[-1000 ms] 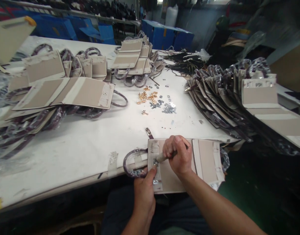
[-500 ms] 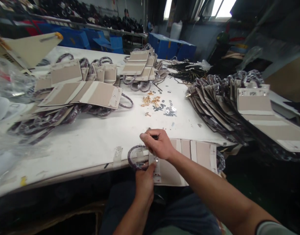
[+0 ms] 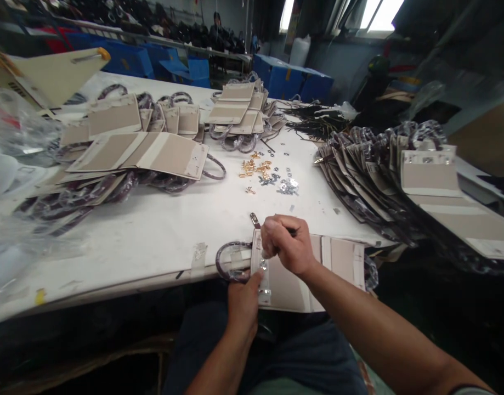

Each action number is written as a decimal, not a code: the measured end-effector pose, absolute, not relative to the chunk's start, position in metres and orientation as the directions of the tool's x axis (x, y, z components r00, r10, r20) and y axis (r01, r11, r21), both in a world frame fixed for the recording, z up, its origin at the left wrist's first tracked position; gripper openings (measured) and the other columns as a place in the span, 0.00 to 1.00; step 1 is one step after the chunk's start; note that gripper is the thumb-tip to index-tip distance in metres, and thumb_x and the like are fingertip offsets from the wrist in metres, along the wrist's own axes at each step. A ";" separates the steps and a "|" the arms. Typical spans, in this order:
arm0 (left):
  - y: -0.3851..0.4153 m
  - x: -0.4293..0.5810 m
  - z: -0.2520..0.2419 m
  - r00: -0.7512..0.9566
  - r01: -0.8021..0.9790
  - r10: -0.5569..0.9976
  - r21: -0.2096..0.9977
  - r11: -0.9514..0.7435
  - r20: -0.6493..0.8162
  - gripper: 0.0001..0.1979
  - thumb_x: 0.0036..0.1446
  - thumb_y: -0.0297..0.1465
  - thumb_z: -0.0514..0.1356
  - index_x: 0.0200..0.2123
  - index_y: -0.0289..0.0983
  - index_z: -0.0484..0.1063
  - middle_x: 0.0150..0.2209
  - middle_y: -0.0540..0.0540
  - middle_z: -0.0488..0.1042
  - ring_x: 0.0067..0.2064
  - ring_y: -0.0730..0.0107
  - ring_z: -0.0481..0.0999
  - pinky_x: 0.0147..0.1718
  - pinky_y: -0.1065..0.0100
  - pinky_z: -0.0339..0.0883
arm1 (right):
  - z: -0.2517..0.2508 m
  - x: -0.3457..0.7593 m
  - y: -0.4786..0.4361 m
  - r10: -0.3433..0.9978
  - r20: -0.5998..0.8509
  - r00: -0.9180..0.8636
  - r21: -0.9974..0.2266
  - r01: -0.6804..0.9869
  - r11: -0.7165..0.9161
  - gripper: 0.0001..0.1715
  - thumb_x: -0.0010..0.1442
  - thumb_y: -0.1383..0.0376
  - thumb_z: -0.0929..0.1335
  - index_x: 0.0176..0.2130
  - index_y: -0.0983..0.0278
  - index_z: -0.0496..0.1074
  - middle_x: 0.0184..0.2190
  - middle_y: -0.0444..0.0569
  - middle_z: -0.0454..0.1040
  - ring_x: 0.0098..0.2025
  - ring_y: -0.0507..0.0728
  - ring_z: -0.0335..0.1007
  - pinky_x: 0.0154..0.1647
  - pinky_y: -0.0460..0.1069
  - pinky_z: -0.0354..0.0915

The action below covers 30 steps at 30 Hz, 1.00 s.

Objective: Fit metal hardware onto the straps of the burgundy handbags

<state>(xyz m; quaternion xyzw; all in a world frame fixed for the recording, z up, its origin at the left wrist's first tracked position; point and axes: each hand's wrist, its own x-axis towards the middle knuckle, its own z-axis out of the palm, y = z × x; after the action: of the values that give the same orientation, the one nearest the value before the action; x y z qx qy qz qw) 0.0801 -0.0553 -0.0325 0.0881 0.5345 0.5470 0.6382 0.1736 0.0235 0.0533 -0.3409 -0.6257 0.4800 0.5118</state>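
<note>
A beige bag panel (image 3: 338, 258) with a dark plastic-wrapped handle (image 3: 227, 263) lies at the table's near edge. My left hand (image 3: 243, 299) is closed on the panel's left margin, thumb pressed beside a small metal fitting (image 3: 262, 267). My right hand (image 3: 287, 244) is curled in a fist over the same margin, gripping a thin tool whose tip points at the fitting; most of the tool is hidden in my fingers. A dark strap end with a metal tip (image 3: 255, 219) pokes out just beyond my right hand.
Gold and silver metal fittings (image 3: 266, 174) lie scattered mid-table. Stacks of similar beige panels with wrapped handles sit at the left (image 3: 145, 156), at the back (image 3: 235, 109) and at the right (image 3: 400, 175). Blue crates (image 3: 288, 79) stand behind. A tape strip (image 3: 198, 258) sticks to the white table (image 3: 153, 230).
My right hand, which reached left and forward half a second ago, has come back onto the panel's left margin. The left hand has stayed on the panel edge.
</note>
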 end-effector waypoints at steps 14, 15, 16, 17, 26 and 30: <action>-0.060 0.079 -0.025 -0.138 -0.627 0.724 0.626 0.464 -0.675 0.13 0.49 0.27 0.71 0.40 0.28 0.82 0.31 0.38 0.84 0.33 0.53 0.86 0.35 0.58 0.82 | 0.047 0.221 0.032 0.993 -0.059 -0.104 -0.873 0.488 0.000 0.17 0.60 0.55 0.73 0.27 0.62 0.71 0.20 0.41 0.71 0.23 0.52 0.66 0.28 0.47 0.59; -0.061 0.079 -0.024 -0.139 -0.629 0.723 0.624 0.464 -0.677 0.13 0.50 0.27 0.71 0.41 0.28 0.82 0.31 0.38 0.84 0.35 0.53 0.86 0.37 0.58 0.82 | 0.043 0.222 0.033 0.989 -0.069 -0.130 -0.803 0.595 0.022 0.13 0.58 0.57 0.74 0.29 0.62 0.74 0.23 0.43 0.75 0.27 0.53 0.69 0.31 0.47 0.60; -0.061 0.080 -0.023 -0.145 -0.627 0.720 0.626 0.464 -0.679 0.13 0.50 0.26 0.71 0.41 0.28 0.82 0.32 0.38 0.84 0.35 0.53 0.86 0.37 0.57 0.82 | 0.037 0.223 0.033 0.987 -0.075 -0.145 -0.731 0.681 0.045 0.10 0.56 0.59 0.75 0.31 0.62 0.76 0.27 0.44 0.78 0.31 0.54 0.72 0.33 0.47 0.60; -0.061 0.079 -0.023 -0.151 -0.621 0.713 0.627 0.470 -0.684 0.13 0.51 0.26 0.71 0.41 0.28 0.82 0.32 0.38 0.84 0.36 0.52 0.86 0.38 0.57 0.82 | 0.031 0.222 0.034 0.987 -0.077 -0.142 -0.667 0.743 0.055 0.09 0.56 0.59 0.75 0.33 0.62 0.78 0.30 0.46 0.80 0.34 0.55 0.73 0.35 0.48 0.60; -0.076 0.032 -0.015 -0.555 0.059 0.822 0.980 0.189 -0.126 0.32 0.57 0.43 0.67 0.61 0.36 0.70 0.55 0.36 0.78 0.54 0.49 0.80 0.57 0.47 0.73 | 0.013 0.214 0.043 0.994 -0.040 -0.098 -0.497 0.865 0.065 0.13 0.65 0.55 0.69 0.42 0.58 0.82 0.43 0.51 0.84 0.44 0.60 0.78 0.40 0.50 0.63; -0.053 0.022 0.001 -0.181 0.752 0.813 0.611 -0.248 0.553 0.33 0.61 0.44 0.63 0.66 0.37 0.66 0.66 0.33 0.69 0.64 0.45 0.71 0.65 0.43 0.63 | 0.017 0.210 0.041 0.997 -0.029 -0.077 -0.497 0.866 0.053 0.15 0.66 0.55 0.68 0.44 0.58 0.82 0.45 0.52 0.84 0.45 0.62 0.79 0.42 0.51 0.65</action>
<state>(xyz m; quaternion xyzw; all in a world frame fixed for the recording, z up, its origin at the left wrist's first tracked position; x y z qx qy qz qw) 0.0219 -0.0526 0.0012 0.6391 0.6123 0.4642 0.0331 0.2104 0.0409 0.0172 -0.6591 -0.7066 0.1981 0.1645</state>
